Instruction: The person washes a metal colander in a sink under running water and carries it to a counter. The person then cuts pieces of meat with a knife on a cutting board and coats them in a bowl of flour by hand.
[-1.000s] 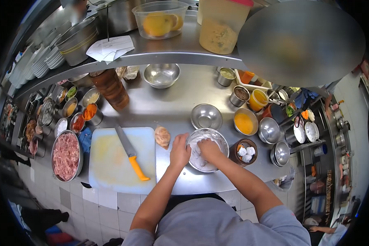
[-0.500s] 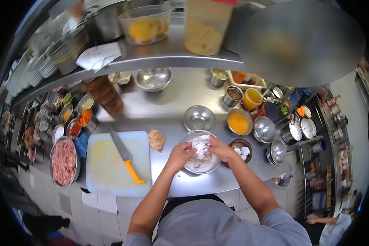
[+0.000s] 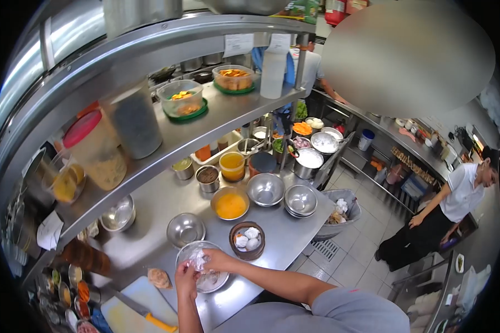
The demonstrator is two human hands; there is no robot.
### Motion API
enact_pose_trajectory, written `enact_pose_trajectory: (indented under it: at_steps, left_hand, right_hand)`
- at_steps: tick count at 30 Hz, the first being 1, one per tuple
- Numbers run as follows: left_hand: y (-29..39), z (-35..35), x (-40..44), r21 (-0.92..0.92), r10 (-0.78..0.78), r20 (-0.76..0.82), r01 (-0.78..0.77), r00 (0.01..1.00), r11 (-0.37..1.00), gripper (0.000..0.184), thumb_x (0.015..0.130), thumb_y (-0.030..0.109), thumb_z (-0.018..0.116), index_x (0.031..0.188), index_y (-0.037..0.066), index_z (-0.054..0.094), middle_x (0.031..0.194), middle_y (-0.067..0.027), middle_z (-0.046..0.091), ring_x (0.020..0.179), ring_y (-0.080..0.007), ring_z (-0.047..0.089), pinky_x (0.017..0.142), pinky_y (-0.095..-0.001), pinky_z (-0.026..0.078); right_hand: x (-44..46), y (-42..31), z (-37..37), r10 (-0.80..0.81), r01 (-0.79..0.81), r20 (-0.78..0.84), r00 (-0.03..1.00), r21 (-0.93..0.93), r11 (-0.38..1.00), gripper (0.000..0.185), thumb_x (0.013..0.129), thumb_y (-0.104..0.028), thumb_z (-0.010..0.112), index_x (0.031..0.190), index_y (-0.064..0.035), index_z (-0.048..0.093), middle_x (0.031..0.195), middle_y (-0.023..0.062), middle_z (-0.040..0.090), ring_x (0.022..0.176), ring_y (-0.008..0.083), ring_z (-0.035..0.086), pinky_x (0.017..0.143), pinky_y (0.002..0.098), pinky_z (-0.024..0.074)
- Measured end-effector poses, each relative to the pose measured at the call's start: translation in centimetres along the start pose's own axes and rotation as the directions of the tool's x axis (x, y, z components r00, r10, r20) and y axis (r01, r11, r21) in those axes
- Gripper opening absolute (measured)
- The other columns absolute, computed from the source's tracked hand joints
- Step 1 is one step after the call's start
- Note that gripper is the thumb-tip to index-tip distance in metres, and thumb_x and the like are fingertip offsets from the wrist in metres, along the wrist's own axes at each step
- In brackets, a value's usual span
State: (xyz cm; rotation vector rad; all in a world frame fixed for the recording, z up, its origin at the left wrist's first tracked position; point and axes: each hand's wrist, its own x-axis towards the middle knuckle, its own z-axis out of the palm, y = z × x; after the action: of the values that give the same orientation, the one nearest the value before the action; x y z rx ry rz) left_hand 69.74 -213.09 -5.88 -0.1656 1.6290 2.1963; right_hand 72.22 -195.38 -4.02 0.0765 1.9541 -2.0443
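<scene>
My left hand [image 3: 186, 280] and my right hand [image 3: 219, 261] are closed together on a white-floured piece of meat [image 3: 196, 257]. They hold it over a steel bowl [image 3: 206, 284] with flour inside. A bare, pinkish piece of meat [image 3: 159, 278] lies on the steel counter left of my hands. Beyond the bowl stands another steel bowl [image 3: 186, 230]. To its right sits a round brown container [image 3: 248, 255] with several white, round pieces. Farther back is a bowl of yellow-orange liquid [image 3: 230, 205].
A cutting board [image 3: 129, 302] with a yellow-handled knife [image 3: 160, 323] lies at lower left. A steel shelf [image 3: 216, 119] with tubs crosses above the counter. Several steel bowls [image 3: 300, 201] are stacked near the right edge, past which stands a bin [image 3: 344, 227]. A person [image 3: 428, 211] stands farther right.
My view has swung to the right, showing more of the shelf, floor and a person. Both hands still hold the floured meat over the bowl.
</scene>
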Motion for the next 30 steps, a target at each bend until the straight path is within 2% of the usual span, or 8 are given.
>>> enact_pose_trajectory:
  at_steps: [2, 11, 15, 19, 20, 22, 25, 30]
  left_hand:
    - [0.5, -0.2, -0.2, -0.110, -0.095, -0.005, 0.094, 0.995, 0.989, 0.024, 0.091, 0.007, 0.062, 0.114, 0.004, 0.055, 0.097, -0.0087, 0.064, 0.079, -0.0170, 0.064, 0.065, -0.0314, 0.056]
    - [1.0, -1.0, 0.8, 0.132, -0.137, 0.098, 0.123, 0.986, 0.984, 0.030, 0.086, -0.001, 0.052, 0.116, -0.002, 0.056, 0.099, -0.0110, 0.064, 0.085, -0.0201, 0.065, 0.069, -0.0352, 0.059]
    - [-0.2, -1.4, 1.0, -0.001, -0.019, 0.016, 0.019, 1.000, 1.000, 0.030, 0.086, 0.001, 0.051, 0.115, -0.003, 0.056, 0.098, -0.0093, 0.063, 0.086, -0.0190, 0.065, 0.074, -0.0355, 0.058]
    - [0.4, -0.3, 0.0, -0.279, -0.015, -0.145, -0.027, 0.989, 0.960, 0.026, 0.089, 0.000, 0.054, 0.114, -0.003, 0.056, 0.099, -0.0119, 0.064, 0.085, -0.0198, 0.065, 0.075, -0.0327, 0.057]
    - [0.5, -0.1, -0.2, -0.315, -0.021, -0.113, -0.016, 0.993, 0.949, 0.027, 0.089, 0.000, 0.054, 0.116, -0.002, 0.055, 0.101, -0.0120, 0.064, 0.087, -0.0200, 0.065, 0.077, -0.0330, 0.057]
    - [1.1, 0.0, -0.6, -0.352, -0.017, -0.077, -0.011, 0.997, 0.936, 0.028, 0.090, 0.000, 0.053, 0.117, -0.002, 0.054, 0.103, -0.0121, 0.064, 0.088, -0.0201, 0.065, 0.078, -0.0334, 0.057]
    - [1.4, 0.4, -1.6, -0.332, 0.018, 0.008, -0.015, 1.000, 0.943, 0.023, 0.091, -0.002, 0.051, 0.113, 0.002, 0.054, 0.106, -0.0089, 0.064, 0.092, -0.0176, 0.064, 0.080, -0.0336, 0.056]
    - [2.1, 0.2, -2.0, -0.082, -0.039, -0.004, 0.039, 0.999, 0.996, 0.019, 0.095, 0.006, 0.055, 0.112, 0.002, 0.058, 0.101, -0.0062, 0.065, 0.090, -0.0151, 0.063, 0.083, -0.0313, 0.053]
  right_hand:
    - [0.4, 0.7, 0.1, -0.431, 0.320, -0.078, 0.899, -0.556, 0.768, 0.033, 0.070, -0.008, 0.068, 0.101, 0.0002, 0.060, 0.092, 0.0175, 0.063, 0.097, 0.0312, 0.060, 0.082, 0.0390, 0.0484]
    - [0.7, 2.6, 0.5, -0.648, 0.562, 0.061, 0.760, -0.563, 0.606, 0.032, 0.074, -0.007, 0.065, 0.105, 0.0000, 0.059, 0.112, 0.0207, 0.057, 0.107, 0.0387, 0.054, 0.095, 0.0449, 0.0438]
    - [1.5, 4.4, 0.0, -0.665, 0.493, 0.018, 0.746, -0.686, 0.535, 0.034, 0.076, -0.014, 0.067, 0.108, -0.0039, 0.062, 0.112, 0.0188, 0.058, 0.108, 0.0392, 0.053, 0.096, 0.0456, 0.0414]
    - [-2.0, -0.3, 0.6, -0.511, 0.400, -0.056, 0.858, -0.550, 0.733, 0.032, 0.071, -0.002, 0.065, 0.103, -0.0012, 0.062, 0.107, 0.0190, 0.057, 0.104, 0.0389, 0.054, 0.090, 0.0422, 0.0459]
    - [-2.2, -0.6, 0.4, -0.463, 0.343, -0.053, 0.885, -0.600, 0.723, 0.031, 0.072, -0.002, 0.068, 0.103, -0.0017, 0.062, 0.107, 0.0136, 0.060, 0.099, 0.0285, 0.060, 0.086, 0.0357, 0.0491]
    - [-1.9, -1.5, 0.5, -0.030, 0.029, -0.102, 0.994, -0.012, 1.000, 0.031, 0.077, -0.002, 0.066, 0.107, -0.0009, 0.061, 0.109, 0.0101, 0.063, 0.098, 0.0189, 0.061, 0.086, 0.0314, 0.0497]
    - [0.5, 0.8, -0.4, -0.108, 0.086, -0.241, 0.964, -0.100, 0.991, 0.034, 0.081, -0.002, 0.061, 0.114, 0.0006, 0.058, 0.109, 0.0096, 0.064, 0.098, 0.0164, 0.061, 0.085, 0.0302, 0.0496]
    - [0.2, -0.9, 0.5, -0.078, 0.078, -0.112, 0.991, -0.002, 0.997, 0.036, 0.080, 0.003, 0.056, 0.116, 0.0012, 0.059, 0.106, 0.0088, 0.066, 0.096, 0.0164, 0.063, 0.085, 0.0305, 0.0501]
